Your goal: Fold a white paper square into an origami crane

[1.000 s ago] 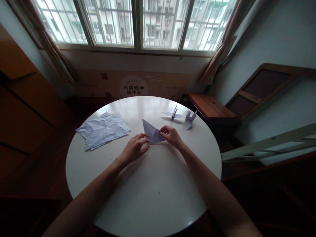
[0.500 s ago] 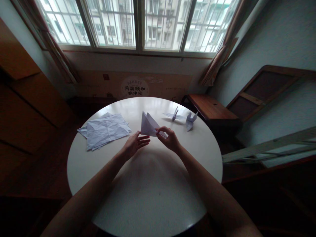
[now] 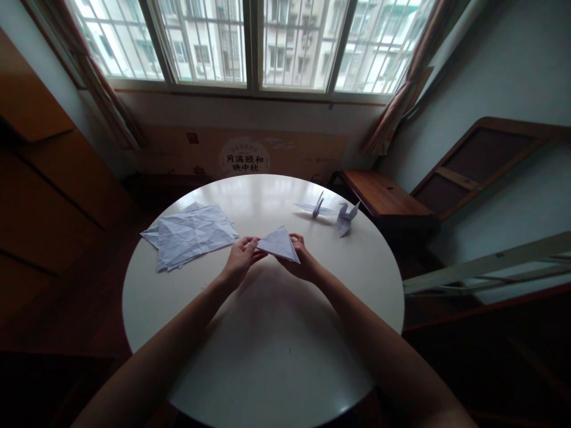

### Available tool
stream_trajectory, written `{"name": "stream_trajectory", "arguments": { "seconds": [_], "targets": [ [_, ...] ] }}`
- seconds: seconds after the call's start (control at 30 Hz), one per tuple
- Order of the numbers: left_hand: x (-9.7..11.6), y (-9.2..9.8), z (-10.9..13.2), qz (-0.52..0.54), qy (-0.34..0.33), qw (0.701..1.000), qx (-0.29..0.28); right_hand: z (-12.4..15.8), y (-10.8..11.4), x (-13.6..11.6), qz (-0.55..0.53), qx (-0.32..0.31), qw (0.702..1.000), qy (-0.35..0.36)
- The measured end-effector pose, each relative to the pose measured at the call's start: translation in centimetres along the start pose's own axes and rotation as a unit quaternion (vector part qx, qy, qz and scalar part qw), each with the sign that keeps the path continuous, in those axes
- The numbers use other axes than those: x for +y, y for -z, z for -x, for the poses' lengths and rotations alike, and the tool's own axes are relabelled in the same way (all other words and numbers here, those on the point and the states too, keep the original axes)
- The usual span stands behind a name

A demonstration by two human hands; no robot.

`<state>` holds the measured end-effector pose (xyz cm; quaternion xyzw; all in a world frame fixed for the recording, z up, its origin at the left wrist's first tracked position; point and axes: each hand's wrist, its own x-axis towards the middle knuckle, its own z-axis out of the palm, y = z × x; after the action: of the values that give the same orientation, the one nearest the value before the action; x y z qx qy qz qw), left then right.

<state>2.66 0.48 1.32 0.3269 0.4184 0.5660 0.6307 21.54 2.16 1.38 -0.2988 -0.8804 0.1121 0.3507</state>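
A folded sheet of white paper (image 3: pixel 280 242), now a flat triangle with layered edges, is held above the middle of the table. My left hand (image 3: pixel 243 257) pinches its left corner between thumb and fingers. On the other side, my right hand (image 3: pixel 303 260) is behind and under the paper's right part, its fingers curled and partly hidden by the sheet. Two folded paper cranes, one (image 3: pixel 317 206) with spread wings and another (image 3: pixel 345 220) beside it, stand beyond my right hand. Left of my left hand lies a stack of creased paper sheets (image 3: pixel 196 235).
The round white table (image 3: pixel 267 362) has its far edge near a wall with a printed cardboard panel (image 3: pixel 285 145). A low wooden bench (image 3: pixel 383 193) stands past the table's right edge. Barred windows (image 3: pixel 294 44) are above, and a wooden cabinet (image 3: pixel 57 184) is at left.
The folded paper has turned from standing up with its flaps apart to a flatter triangle, slightly lower. My left hand has closed on its corner; my right hand has shifted beneath it.
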Motion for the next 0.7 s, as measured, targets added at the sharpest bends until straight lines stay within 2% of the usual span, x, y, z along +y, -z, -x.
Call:
{"name": "stream_trajectory", "arguments": {
  "seconds": [0.17, 0.37, 0.57, 0.7],
  "targets": [
    [0.2, 0.0, 0.2, -0.014, -0.025, 1.000, 0.006, -0.1, -0.1, -0.7, 0.011, 0.008, 1.000, 0.005],
    [0.0, 0.1, 0.5, -0.039, -0.051, 0.997, -0.036, 0.0, -0.3, -1.0, 0.070, -0.004, 0.997, 0.011],
    [0.4, -0.5, 0.9, -0.032, -0.065, 0.996, -0.055, 0.1, -0.1, -1.3, 0.064, 0.007, 0.998, -0.007],
    [0.5, -0.5, 1.0, -0.030, -0.054, 0.997, -0.039, 0.0, 0.2, -1.6, 0.035, 0.012, 0.999, -0.006]
  ]
}}
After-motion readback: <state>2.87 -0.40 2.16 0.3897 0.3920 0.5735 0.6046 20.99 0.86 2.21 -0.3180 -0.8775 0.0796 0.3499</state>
